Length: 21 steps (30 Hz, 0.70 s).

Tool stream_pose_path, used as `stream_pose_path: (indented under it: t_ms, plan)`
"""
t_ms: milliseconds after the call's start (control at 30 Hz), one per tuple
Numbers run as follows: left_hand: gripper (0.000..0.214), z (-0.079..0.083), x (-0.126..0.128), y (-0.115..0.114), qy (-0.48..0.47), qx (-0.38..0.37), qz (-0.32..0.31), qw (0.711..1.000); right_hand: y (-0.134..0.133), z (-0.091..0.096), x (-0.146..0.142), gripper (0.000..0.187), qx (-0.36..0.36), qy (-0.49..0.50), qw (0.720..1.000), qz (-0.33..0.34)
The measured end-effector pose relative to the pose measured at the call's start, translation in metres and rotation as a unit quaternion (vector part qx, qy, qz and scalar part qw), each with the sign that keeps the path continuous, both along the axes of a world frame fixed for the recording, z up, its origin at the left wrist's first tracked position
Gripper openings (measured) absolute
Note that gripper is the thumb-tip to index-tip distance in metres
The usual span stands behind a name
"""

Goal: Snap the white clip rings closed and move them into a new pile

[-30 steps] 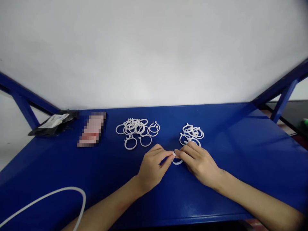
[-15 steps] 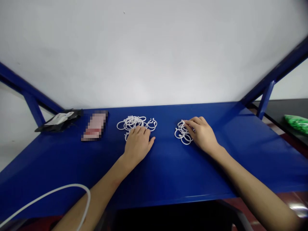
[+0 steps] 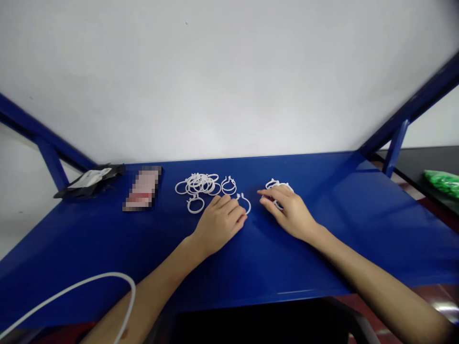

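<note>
On the blue table [image 3: 322,248] lie two piles of white plastic rings. The left pile [image 3: 201,185] sits beyond my left hand [image 3: 220,222]. My left hand is closed, its fingertips pinching one white ring [image 3: 245,203] that sticks out to the right of them. My right hand [image 3: 287,212] rests over the near side of the right pile [image 3: 278,187], fingers stretched toward the left, holding nothing that I can see. A single ring [image 3: 195,204] lies just left of my left hand.
A pixelated pink packet [image 3: 141,195] and a black bag with a white label [image 3: 88,180] lie at the back left. A white cable [image 3: 71,291] loops across the near left corner. Blue frame struts [image 3: 398,138] rise at both sides. A green object [image 3: 442,181] lies far right.
One second ago both hands pinched one ring together. They then parted to the two piles. Now my left hand has drawn one ring away rightward, and my right hand has moved back toward the middle.
</note>
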<state>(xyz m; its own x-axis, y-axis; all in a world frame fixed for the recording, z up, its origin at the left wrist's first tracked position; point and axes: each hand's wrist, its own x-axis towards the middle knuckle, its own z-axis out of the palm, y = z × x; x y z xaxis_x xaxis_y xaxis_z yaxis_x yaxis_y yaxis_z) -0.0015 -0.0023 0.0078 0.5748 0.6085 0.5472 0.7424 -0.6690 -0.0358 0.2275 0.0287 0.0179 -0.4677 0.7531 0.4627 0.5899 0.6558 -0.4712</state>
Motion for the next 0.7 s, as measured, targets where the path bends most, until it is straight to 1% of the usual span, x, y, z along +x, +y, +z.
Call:
stream_pose_path:
  t_ms: [100,167,233,300,400,433,500,567,633,700]
  plan:
    - [0.020,0.005,0.005,-0.005,0.010,0.040,-0.042,0.998,-0.010,-0.004,-0.011,0.022,-0.091,0.044,0.994,0.037]
    - [0.019,0.004,0.005,-0.006,0.006,0.033,-0.056,0.998,-0.012,-0.007,-0.015,0.021,-0.114,0.065,0.990,0.047]
    - [0.015,0.002,0.005,-0.006,-0.019,0.012,-0.061,0.998,-0.012,-0.009,-0.016,0.019,-0.114,0.081,0.989,0.044]
    - [0.009,0.000,0.005,-0.005,-0.083,-0.002,-0.053,0.995,-0.011,-0.010,-0.015,0.016,-0.102,0.095,0.990,0.031]
    - [0.004,-0.001,0.005,-0.005,-0.203,-0.025,-0.005,0.979,-0.009,-0.010,-0.013,0.015,-0.083,0.096,0.991,0.032]
    - [0.008,-0.002,0.004,-0.004,-0.224,-0.042,0.014,0.974,-0.009,-0.009,-0.013,0.015,-0.079,0.091,0.992,0.041]
    - [0.013,-0.003,0.002,-0.003,-0.228,-0.084,0.031,0.969,-0.009,-0.009,-0.012,0.015,-0.074,0.082,0.992,0.060]
    - [0.010,-0.005,0.001,-0.001,-0.209,-0.123,0.011,0.970,-0.009,-0.009,-0.012,0.014,-0.071,0.075,0.992,0.073]
    - [0.012,-0.008,0.000,0.000,-0.199,-0.155,-0.014,0.968,-0.010,-0.009,-0.011,0.014,-0.064,0.073,0.992,0.085]
    - [0.014,-0.010,0.000,0.000,-0.202,-0.187,-0.026,0.961,-0.010,-0.010,-0.011,0.015,-0.056,0.077,0.990,0.101]
